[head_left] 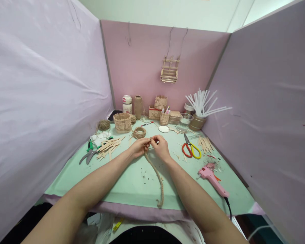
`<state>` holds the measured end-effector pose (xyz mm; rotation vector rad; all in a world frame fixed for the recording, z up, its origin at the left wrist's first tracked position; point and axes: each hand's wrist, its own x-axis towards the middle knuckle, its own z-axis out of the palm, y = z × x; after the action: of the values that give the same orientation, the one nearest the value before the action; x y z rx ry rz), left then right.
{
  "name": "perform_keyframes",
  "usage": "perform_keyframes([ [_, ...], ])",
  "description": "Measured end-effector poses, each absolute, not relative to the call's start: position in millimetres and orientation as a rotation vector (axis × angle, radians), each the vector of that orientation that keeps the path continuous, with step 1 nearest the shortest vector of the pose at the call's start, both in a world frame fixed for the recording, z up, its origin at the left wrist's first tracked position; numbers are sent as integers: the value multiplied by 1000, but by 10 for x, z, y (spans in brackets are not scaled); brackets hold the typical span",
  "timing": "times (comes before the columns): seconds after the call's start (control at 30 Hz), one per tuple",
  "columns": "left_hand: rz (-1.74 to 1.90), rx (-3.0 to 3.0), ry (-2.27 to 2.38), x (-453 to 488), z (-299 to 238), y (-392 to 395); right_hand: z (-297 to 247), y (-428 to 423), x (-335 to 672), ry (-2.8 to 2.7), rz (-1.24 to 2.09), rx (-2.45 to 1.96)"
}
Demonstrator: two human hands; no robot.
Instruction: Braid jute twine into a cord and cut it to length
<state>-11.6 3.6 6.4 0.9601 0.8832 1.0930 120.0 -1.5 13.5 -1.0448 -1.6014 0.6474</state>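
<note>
A thick braided piece of jute rope (pixel 157 174) runs from between my hands down across the green table toward its front edge, where its end looks frayed. My left hand (pixel 139 148) is closed around the upper end of this rope. Close beside it, my right hand (pixel 161 148) is closed in a pinch at the same upper end; the fingers hide the details there. Just behind my hands lies a coil of jute cord (pixel 139 132), and a white round lid (pixel 164 129) rests farther back to the right.
Red-and-yellow scissors (pixel 191 149) and a pink glue gun (pixel 213 178) lie to the right. At left are pruning shears (pixel 90 156), wooden sticks (pixel 111 146) and a woven basket (pixel 122 122). A water bowl (pixel 184 122) and a pot of white sticks (pixel 197 122) stand at back right.
</note>
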Motion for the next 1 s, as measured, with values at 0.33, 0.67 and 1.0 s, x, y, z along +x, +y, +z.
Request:
perform_keyframes([
  [0.33,1231,1180,998,-101,-13,51,97,96,1242,-1503,992,-1061],
  [0.67,1139,1671,1243,-79,94,-18,-27,159,1247,-1370,1011,-1144],
  [1.0,1061,1836,1231,-30,6,-48,-174,236,1209,-1247,985,-1288],
])
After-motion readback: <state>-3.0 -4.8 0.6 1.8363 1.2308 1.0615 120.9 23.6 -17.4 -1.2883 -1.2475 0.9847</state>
